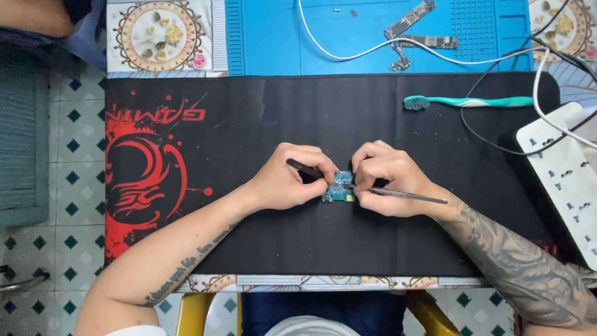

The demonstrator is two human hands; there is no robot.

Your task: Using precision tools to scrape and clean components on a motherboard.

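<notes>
A: What is the left hand (287, 182) doing?

B: Its fingers are curled up tight. It holds a thin dark tool (303, 168), and the tool sticks out up and away from the thumb side. The fingertips also touch the little blue board (339, 187).

A: Where is that little board?

B: Right between the two hands, lying on the black mat (348, 242). Both hands touch it.

A: And the right hand (388, 178)?

B: It is closed too, pinched around shiny metal tweezers (404, 195). The tips of the tweezers sit on the board. The long end pokes out past the wrist, over the arm with the drawings on it.

A: What is near the right hand?

B: Far above it lies a green toothbrush (467, 101) on the mat. Off to its outer side there is a white plug strip (563, 180) with white and black wires (497, 62).

A: And past the toothbrush?

B: A blue mat (280, 37) with some small long boards (413, 28) on it, well away from both hands.
</notes>
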